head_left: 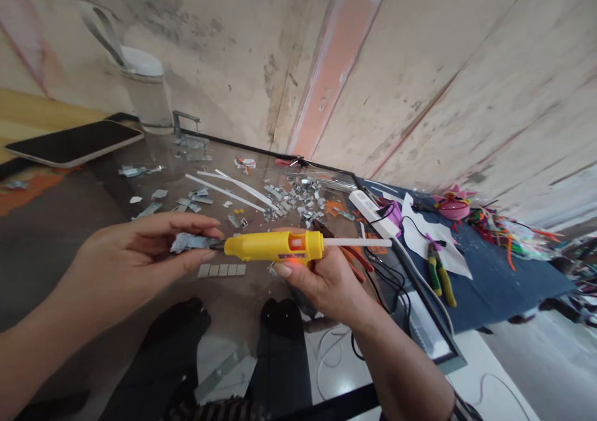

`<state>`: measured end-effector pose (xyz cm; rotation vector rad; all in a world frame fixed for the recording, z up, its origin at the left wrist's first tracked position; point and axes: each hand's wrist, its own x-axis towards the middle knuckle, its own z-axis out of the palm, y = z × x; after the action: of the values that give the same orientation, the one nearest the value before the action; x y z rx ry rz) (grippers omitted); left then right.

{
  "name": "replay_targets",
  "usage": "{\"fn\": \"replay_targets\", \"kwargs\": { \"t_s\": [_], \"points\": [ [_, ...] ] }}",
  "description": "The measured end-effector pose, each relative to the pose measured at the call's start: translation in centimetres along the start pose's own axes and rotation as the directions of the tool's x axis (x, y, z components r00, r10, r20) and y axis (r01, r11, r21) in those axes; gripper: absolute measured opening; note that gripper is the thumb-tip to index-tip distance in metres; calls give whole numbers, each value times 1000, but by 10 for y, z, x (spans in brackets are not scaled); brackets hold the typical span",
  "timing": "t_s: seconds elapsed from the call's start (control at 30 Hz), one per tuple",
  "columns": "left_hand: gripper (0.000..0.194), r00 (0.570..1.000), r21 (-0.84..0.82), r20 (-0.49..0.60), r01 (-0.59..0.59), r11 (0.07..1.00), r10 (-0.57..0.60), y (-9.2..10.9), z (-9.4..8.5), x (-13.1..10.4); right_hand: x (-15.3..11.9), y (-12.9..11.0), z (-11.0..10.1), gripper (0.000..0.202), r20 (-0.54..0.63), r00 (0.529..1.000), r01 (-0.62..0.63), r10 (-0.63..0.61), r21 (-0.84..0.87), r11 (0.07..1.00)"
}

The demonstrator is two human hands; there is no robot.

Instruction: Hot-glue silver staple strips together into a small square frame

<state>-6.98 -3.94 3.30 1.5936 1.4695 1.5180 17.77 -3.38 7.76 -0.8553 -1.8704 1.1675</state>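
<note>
My right hand (321, 278) is wrapped round a yellow hot glue gun (261, 245), and a red light glows near my thumb. A white glue stick (359, 242) sticks out of the gun's back end. Between the thumb and fingers of my left hand (153, 240) is a small grey, silvery piece (190, 242). The gun's nozzle meets or nearly meets that piece; whether they touch I cannot tell. Just below lies a row of small square grey tiles (222, 270) on the dark glass tabletop.
Beyond my hands lie scattered silvery scraps (298, 197) and white glue sticks (228, 191). A phone (74, 142) and a lidded jar (147, 94) stand at the left. Rightward are a power strip (373, 212), red-handled pliers (352, 262), green-yellow pliers (438, 275) and loose cables.
</note>
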Motion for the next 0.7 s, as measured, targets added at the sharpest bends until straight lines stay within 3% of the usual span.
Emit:
{"fn": "replay_targets", "kwargs": {
  "t_s": [0.13, 0.47, 0.7],
  "points": [
    [32, 999, 10, -47, 18, 1000, -17, 0, 1, 0, -1, -1, -3, 34, -8, 1000, -13, 13, -2, 1000],
    [30, 999, -5, -32, 27, 1000, -28, -3, -3, 0, -1, -6, -9, 28, 26, 999, -21, 23, -69, 997],
    [25, 993, 79, -25, -109, 991, 111, -4, -5, 5, -3, -2, -12, 34, -5, 999, -43, 42, -102, 994]
  ]
}}
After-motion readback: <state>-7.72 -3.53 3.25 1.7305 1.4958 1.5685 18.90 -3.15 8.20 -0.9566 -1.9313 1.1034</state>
